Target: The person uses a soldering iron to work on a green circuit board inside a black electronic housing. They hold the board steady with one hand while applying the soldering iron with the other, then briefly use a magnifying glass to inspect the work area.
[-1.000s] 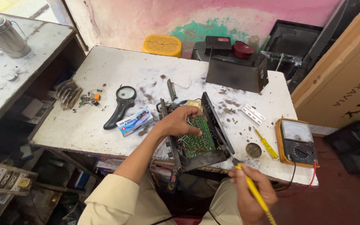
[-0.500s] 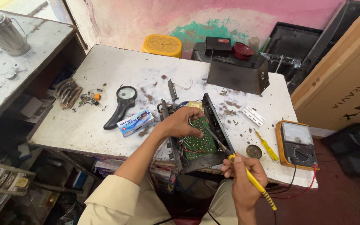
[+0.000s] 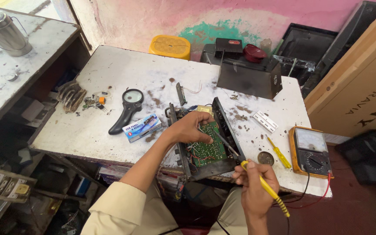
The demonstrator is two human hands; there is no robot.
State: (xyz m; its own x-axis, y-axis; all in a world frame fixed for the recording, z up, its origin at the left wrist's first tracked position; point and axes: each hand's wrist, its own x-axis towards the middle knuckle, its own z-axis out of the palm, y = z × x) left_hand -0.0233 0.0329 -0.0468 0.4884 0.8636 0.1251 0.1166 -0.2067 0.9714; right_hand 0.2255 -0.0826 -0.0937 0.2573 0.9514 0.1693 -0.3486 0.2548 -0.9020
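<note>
The right hand [image 3: 254, 187] has risen from the bottom edge since a second ago; its yellow-handled iron [image 3: 240, 160] now reaches over the green board [image 3: 205, 150]. The board sits in a black metal chassis [image 3: 223, 126] at frame centre on the scuffed white tabletop [image 3: 122, 69]. The left hand [image 3: 192, 126] still clasps the chassis; the right pinches the iron's ribbed handle.

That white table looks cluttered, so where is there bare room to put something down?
The table is barest at its far left, between the magnifying glass and the yellow stool. A smaller patch lies between the black box and the meter. It is crowded around the circuit board, under the left hand and right hand.
</note>
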